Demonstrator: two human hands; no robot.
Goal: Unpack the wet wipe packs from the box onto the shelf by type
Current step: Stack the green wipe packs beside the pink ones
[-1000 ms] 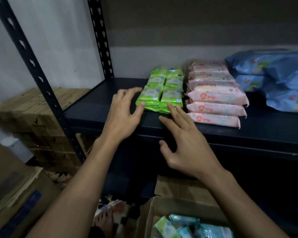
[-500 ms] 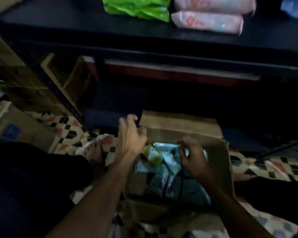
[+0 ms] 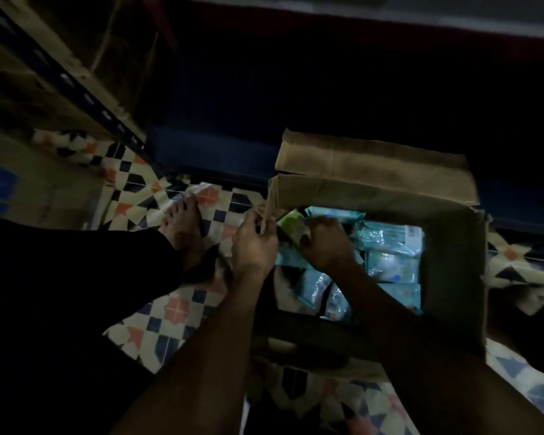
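Both hands down at the far left corner of the open box [image 3: 453,262] on the tiled floor [image 3: 176,309]. Left hand [image 3: 253,246] gripping the box's left wall at its rim; right hand [image 3: 324,246] curled around a green pack [image 3: 291,222], exact hold hard to tell in the dim light. Teal packs [image 3: 390,262] filling the rest. Best done by steadying the box, lifting the green pack straight up, keeping types apart.

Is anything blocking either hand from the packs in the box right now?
Nothing visible. The box is open, its flaps folded back. The right hand is already on the green pack, and the left hand grips the box's near-left corner.
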